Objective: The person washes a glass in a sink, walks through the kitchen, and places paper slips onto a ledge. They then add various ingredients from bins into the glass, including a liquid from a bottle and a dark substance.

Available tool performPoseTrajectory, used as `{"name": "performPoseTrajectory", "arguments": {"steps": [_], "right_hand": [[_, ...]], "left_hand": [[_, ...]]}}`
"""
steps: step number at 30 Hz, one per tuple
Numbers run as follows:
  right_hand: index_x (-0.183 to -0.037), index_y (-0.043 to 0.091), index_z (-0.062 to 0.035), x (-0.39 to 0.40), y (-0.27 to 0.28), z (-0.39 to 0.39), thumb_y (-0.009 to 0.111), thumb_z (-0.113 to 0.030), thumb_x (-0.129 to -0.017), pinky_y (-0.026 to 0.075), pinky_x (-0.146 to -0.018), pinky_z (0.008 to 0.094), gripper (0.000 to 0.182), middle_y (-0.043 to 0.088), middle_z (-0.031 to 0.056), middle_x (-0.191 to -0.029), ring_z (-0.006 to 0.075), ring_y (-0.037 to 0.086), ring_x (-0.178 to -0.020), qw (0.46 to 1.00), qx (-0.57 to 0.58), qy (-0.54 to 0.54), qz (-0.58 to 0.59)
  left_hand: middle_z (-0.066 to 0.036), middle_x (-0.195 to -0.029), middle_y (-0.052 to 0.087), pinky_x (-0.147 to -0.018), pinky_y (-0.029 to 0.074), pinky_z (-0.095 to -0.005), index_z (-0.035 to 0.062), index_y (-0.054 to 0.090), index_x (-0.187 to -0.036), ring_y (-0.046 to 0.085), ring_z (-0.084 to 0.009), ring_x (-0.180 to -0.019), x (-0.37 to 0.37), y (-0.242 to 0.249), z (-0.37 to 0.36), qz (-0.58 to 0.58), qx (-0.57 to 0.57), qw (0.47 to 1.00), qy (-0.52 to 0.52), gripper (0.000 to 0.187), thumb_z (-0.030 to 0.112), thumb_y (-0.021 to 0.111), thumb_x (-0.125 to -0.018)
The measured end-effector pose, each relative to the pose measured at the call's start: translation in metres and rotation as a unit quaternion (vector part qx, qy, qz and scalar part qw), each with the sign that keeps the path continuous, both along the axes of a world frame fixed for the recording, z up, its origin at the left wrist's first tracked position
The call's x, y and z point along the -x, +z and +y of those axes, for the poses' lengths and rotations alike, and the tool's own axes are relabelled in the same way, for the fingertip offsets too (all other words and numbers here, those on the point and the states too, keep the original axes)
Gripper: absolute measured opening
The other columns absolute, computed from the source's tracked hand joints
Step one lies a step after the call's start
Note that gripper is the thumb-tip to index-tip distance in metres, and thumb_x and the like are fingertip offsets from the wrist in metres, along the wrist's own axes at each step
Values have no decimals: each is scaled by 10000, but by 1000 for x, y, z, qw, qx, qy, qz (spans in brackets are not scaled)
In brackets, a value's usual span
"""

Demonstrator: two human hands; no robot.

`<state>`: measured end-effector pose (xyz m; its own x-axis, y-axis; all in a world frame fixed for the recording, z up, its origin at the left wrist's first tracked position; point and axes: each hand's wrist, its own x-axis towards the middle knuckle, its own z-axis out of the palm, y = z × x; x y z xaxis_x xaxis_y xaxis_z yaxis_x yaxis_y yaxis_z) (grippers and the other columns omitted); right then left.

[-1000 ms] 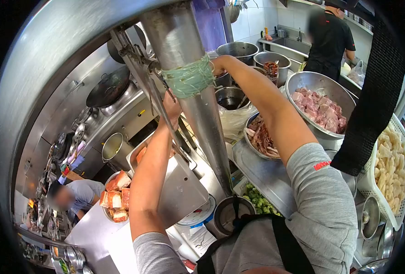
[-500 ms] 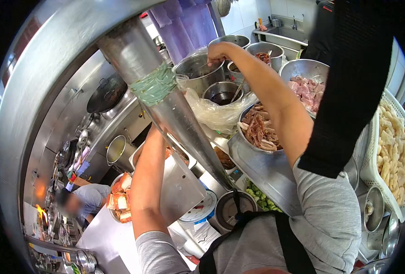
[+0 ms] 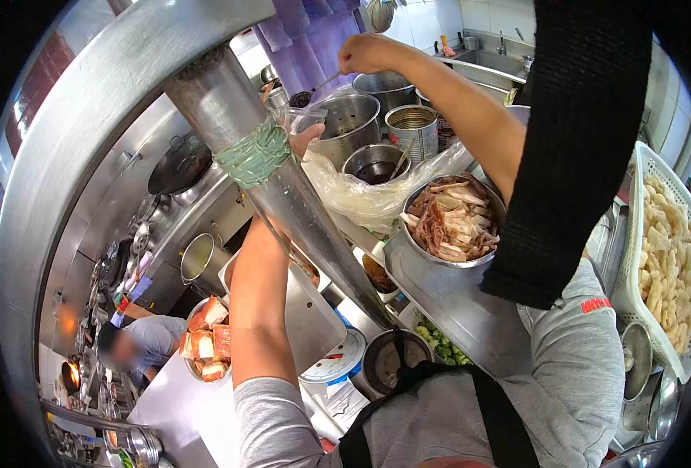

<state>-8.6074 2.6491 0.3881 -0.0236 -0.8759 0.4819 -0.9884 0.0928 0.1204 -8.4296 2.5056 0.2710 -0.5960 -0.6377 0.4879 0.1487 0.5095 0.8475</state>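
Note:
My right hand [image 3: 367, 54] is closed on the handle of a spoon [image 3: 328, 81]. Dark food [image 3: 301, 99] fills the spoon's bowl. Below it, my left hand [image 3: 306, 140] holds what looks like a clear plastic bag [image 3: 305, 117], its mouth beneath the spoon. A metal pole hides most of that hand. Beside the bag stands a large steel pot [image 3: 365, 117] with dark bits inside. In front of the pot, a smaller pot [image 3: 358, 165] holds dark liquid and a spoon, with crumpled plastic sheeting [image 3: 337, 191] around it.
The pole [image 3: 298, 203] slants between my arms. Around me are a bowl of cooked meat [image 3: 458, 218], a tin can [image 3: 411, 125], broccoli [image 3: 443, 343], a white basket of pale pieces [image 3: 669, 265] and reddish meat chunks [image 3: 205, 343]. Another person [image 3: 146, 343] works at lower left.
My right hand has risen out of the large pot and moved left, bringing up a loaded spoon. My left hand has come up from behind the pole with the clear bag.

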Motion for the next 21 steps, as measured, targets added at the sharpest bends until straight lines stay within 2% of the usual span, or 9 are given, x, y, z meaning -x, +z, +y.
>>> {"name": "performPoseTrajectory", "arguments": {"steps": [5, 6, 10, 13, 14, 15, 17, 19, 21], "right_hand": [[-929, 640, -138, -15, -6, 5, 605, -216, -824, 489, -706, 436, 136, 656, 96, -868, 300, 630, -841, 992, 88, 22, 82], [-910, 628, -130, -15, -5, 6, 576, -210, -844, 488, -703, 439, 117, 653, 91, -844, 297, 631, -840, 986, 140, 42, 84], [-888, 616, -105, 8, 2, 11, 536, -172, -842, 492, -699, 438, 114, 652, 98, -877, 295, 634, -852, 983, 160, -21, 88], [-908, 623, -107, 38, -29, -24, 547, -155, -806, 493, -690, 429, 136, 657, 113, -872, 292, 642, -853, 979, 65, -113, 156], [-851, 651, -112, 44, -50, -32, 564, -161, -775, 487, -681, 429, 126, 667, 115, -826, 282, 652, -837, 972, 88, -75, 206], [-787, 678, -122, 43, -68, -48, 585, -172, -750, 477, -673, 428, 112, 671, 87, -778, 260, 657, -805, 958, 82, -114, 249], [-770, 698, -122, 23, -86, -49, 594, -184, -753, 482, -675, 421, 122, 678, 40, -783, 233, 659, -806, 950, 24, -126, 285], [-806, 712, -129, 26, -102, -63, 595, -187, -761, 490, -686, 405, 138, 689, 24, -818, 222, 662, -837, 946, -34, -140, 289], [-832, 723, -136, 31, -113, -73, 597, -187, -772, 498, -704, 399, 149, 697, 24, -863, 221, 663, -874, 949, -93, -154, 260]], "left_hand": [[-95, -1022, 573, -756, 487, -271, -21, 493, -1185, 585, -172, -908, 8, -11, -16, 0, 22, 1000, 16, 536, 198, 721, -752], [-91, -1011, 579, -752, 488, -269, -22, 500, -1179, 587, -168, -900, 10, -16, -22, 4, 27, 999, 21, 522, 193, 717, -755], [-59, -917, 606, -727, 486, -257, -25, 543, -1124, 591, -142, -848, 7, -26, -32, 17, 27, 997, 66, 426, 152, 692, -767], [-88, -949, 568, -787, 457, -285, -53, 494, -1114, 549, -168, -887, -46, 3, -2, 3, -43, 986, -164, 560, 177, 775, -687], [-108, -991, 556, -812, 449, -297, -62, 467, -1141, 539, -182, -923, -36, 0, 24, -4, -21, 999, -41, 636, 194, 799, -663], [-137, -1051, 536, -851, 437, -312, -73, 419, -1191, 522, -205, -984, -34, -6, 20, 0, -2, 1000, -13, 746, 222, 821, -637], [-196, -1171, 497, -930, 413, -342, -95, 322, -1292, 489, -252, -1106, -31, -18, 10, 8, 34, 998, 45, 966, 278, 865, -585], [-213, -1185, 501, -940, 418, -345, -97, 307, -1315, 501, -273, -1119, -24, -18, 2, -4, -8, 990, 143, 1011, 309, 869, -578], [-220, -1200, 498, -938, 424, -351, -91, 304, -1321, 512, -288, -1115, -30, -18, -4, -43, 9, 987, 152, 1031, 338, 869, -573]]}}
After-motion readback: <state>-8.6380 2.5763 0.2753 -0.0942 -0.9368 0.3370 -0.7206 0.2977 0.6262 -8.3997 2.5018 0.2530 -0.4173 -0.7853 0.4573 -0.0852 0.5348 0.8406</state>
